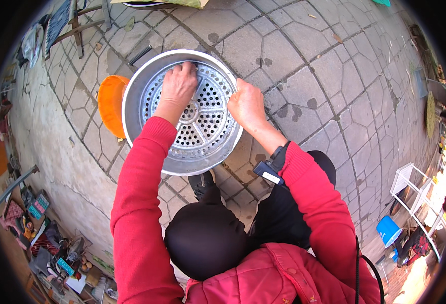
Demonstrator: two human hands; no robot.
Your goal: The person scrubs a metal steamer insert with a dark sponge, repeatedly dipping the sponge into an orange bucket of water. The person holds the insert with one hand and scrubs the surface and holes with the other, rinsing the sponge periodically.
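Note:
A round aluminium steamer basket (208, 135) with a perforated bottom is tilted towards me above the paving. My right hand (247, 102) grips its right rim in a fist. Inside the basket, my left hand (180, 84) presses with bent fingers against the far part of the bottom, by the inner wall. Something small and dark shows at its fingertips, but the fingers hide most of it. Partly behind the basket's left side is an orange plastic bowl (111, 106).
Stone paving (302, 87) surrounds me. A wooden-framed chair (76, 28) stands far left, near a dark bar (139, 55). Clutter (52, 247) lines the lower left. To the right are a white metal rack (416, 190) and a blue bucket (389, 231). My feet are below the basket.

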